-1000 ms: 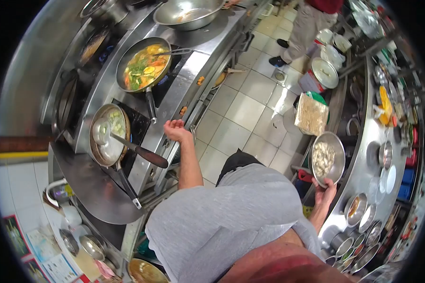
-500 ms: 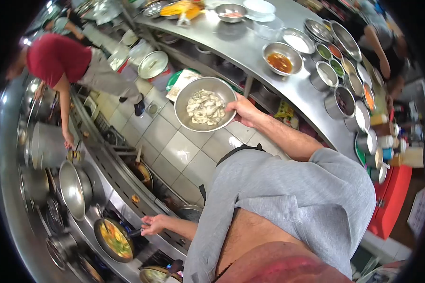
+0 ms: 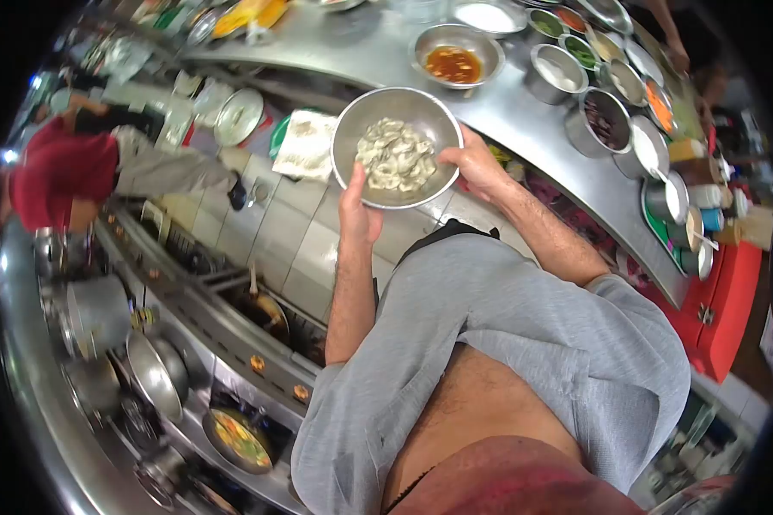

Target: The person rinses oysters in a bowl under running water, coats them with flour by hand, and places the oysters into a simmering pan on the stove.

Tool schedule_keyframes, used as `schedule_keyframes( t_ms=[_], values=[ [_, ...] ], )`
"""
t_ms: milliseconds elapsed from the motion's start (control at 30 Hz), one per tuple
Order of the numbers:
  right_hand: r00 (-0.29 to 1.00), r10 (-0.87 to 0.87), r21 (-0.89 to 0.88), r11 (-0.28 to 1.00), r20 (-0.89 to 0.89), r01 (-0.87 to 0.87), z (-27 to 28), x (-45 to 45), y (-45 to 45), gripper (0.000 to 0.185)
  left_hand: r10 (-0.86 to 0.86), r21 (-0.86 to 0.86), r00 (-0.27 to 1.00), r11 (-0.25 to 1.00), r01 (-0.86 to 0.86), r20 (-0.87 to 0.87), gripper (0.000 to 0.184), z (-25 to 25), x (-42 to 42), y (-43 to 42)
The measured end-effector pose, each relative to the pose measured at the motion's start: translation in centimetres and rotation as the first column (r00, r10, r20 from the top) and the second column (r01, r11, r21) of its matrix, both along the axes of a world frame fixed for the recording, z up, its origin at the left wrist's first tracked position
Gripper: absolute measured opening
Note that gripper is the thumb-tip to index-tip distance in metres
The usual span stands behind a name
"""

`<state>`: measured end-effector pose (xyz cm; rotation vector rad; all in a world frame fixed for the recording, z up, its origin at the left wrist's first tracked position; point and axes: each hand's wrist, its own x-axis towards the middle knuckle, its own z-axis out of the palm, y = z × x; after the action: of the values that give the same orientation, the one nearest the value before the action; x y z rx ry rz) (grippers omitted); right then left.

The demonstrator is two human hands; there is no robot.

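A steel mixing bowl (image 3: 348, 129) is held up in front of me above the tiled floor. Wet, pale pieces that look like shucked oysters (image 3: 395, 154) lie in it. My right hand (image 3: 481, 163) grips the rim on the right, thumb over the edge and fingers beneath. On the left side, my left hand (image 3: 360, 210) is closed on the rim, its thumb up against the inner wall; the other fingers are largely hidden under the bowl. Down on the stove at lower left, a frying pan (image 3: 239, 442) holds colourful vegetables, away from both hands.
Along the steel counter (image 3: 352, 51) stand a bowl of reddish-brown sauce (image 3: 453, 65) and several pots of ingredients. A red cabinet (image 3: 721, 318) is at right. A co-worker in a red shirt (image 3: 69, 167) stands by the stove at left. Large steel pans (image 3: 156, 373) sit on the stove.
My left hand has left the frying pan's handle area and taken hold of the bowl's left rim. The view has turned toward the counter. The co-worker's arm has drawn back from the large pot.
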<state>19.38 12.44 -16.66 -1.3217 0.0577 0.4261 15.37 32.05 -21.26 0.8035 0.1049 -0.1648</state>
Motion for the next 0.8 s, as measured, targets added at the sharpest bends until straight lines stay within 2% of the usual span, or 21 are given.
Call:
schedule_keyframes(
  t_ms=[33, 67, 100, 133, 167, 200, 233, 300, 333, 400, 433, 500, 533, 567, 667, 733, 767, 800],
  values=[
    [0.999, 0.008, -0.05, 0.999, 0.033, -0.006, 0.6, 0.0, -1.3, 0.06, -0.021, 0.062, 0.999, 0.998, 0.023, -0.032, 0.056, 0.1, 0.9, -1.3],
    [0.993, -0.008, -0.151, 0.988, 0.114, 0.026, -0.1, 0.2, -2.8, 0.061, -0.033, -0.009, 0.998, 0.999, 0.032, -0.058, 0.052, 0.2, 1.2, -2.7],
    [0.901, -0.035, -0.4, 0.888, 0.433, 0.227, -0.9, 0.0, -3.9, 0.062, -0.063, -0.043, 0.996, 0.997, 0.06, -0.068, 0.052, 0.9, 1.3, -4.2],
    [0.722, 0.022, -0.51, 0.722, 0.692, 0.467, 0.1, -0.6, -4.8, 0.061, -0.093, -0.074, 0.993, 0.993, 0.087, -0.076, 0.051, 1.8, 1.1, -5.4],
    [0.594, 0.106, -0.498, 0.67, 0.798, 0.55, 2.8, -1.2, -5.7, 0.055, -0.117, -0.046, 0.991, 0.992, 0.114, -0.059, 0.052, 1.8, 1.2, -6.2],
    [0.553, 0.154, -0.5, 0.665, 0.819, 0.555, 3.8, -1.5, -6.2, 0.053, -0.124, -0.02, 0.991, 0.992, 0.123, -0.047, 0.053, 1.7, 1.4, -6.8],
    [0.557, 0.308, -0.618, 0.571, 0.771, 0.54, 4.7, -1.8, -7.0, 0.05, -0.18, -0.036, 0.984, 0.983, 0.179, -0.019, 0.053, 1.7, 1.6, -7.6],
    [0.701, 0.497, -0.858, 0.334, 0.511, 0.39, 4.5, -1.8, -8.1, 0.048, -0.244, 0.021, 0.969, 0.969, 0.245, -0.048, 0.053, 1.9, 2.2, -8.8],
    [0.709, 0.472, -0.851, 0.315, 0.524, 0.419, 4.6, -2.1, -8.5, 0.048, -0.281, 0.023, 0.959, 0.959, 0.281, -0.028, 0.053, 1.5, 2.8, -9.3],
    [0.784, 0.579, -0.96, -0.012, 0.223, 0.281, 4.7, -2.6, -8.8, 0.062, -0.379, 0.05, 0.924, 0.923, 0.381, -0.043, 0.053, 0.7, 4.0, -10.4],
    [0.8, 0.553, -0.954, -0.03, 0.234, 0.299, 4.2, -3.0, -9.0, 0.062, -0.412, 0.05, 0.911, 0.91, 0.412, -0.022, 0.053, 0.9, 4.4, -11.0],
    [0.794, 0.516, -0.941, 0.081, 0.322, 0.328, 3.4, -3.8, -9.5, 0.069, -0.492, -0.009, 0.87, 0.871, 0.492, -0.037, 0.05, 1.2, 4.5, -12.5],
    [0.879, 0.432, -0.977, 0.145, 0.203, 0.154, 3.9, -3.9, -9.6, 0.073, -0.49, 0.046, 0.872, 0.87, 0.49, -0.023, 0.049, 1.5, 4.3, -13.5],
    [0.887, 0.431, -0.983, 0.138, 0.167, 0.118, 4.1, -4.1, -9.9, 0.071, -0.514, 0.083, 0.858, 0.855, 0.513, -0.004, 0.048, 0.9, 4.4, -14.1],
    [0.908, 0.362, -0.972, 0.178, 0.209, 0.152, 2.2, -4.5, -11.6, 0.062, -0.593, 0.012, 0.805, 0.805, 0.593, 0.036, 0.047, 0.9, 4.2, -16.0],
    [0.938, 0.285, -0.952, 0.284, 0.199, 0.115, 1.6, -5.2, -13.0, 0.045, -0.649, 0.046, 0.76, 0.759, 0.649, -0.023, 0.047, 0.6, 3.6, -16.8],
    [0.938, 0.281, -0.95, 0.286, 0.205, 0.122, 1.5, -5.3, -13.8, 0.045, -0.652, 0.051, 0.758, 0.756, 0.653, -0.021, 0.047, 0.7, 3.5, -17.2],
    [0.94, 0.224, -0.949, 0.24, 0.258, 0.204, 1.8, -5.5, -14.9, 0.036, -0.692, 0.028, 0.721, 0.72, 0.693, -0.041, 0.047, 1.0, 3.4, -17.9]
  ],
)
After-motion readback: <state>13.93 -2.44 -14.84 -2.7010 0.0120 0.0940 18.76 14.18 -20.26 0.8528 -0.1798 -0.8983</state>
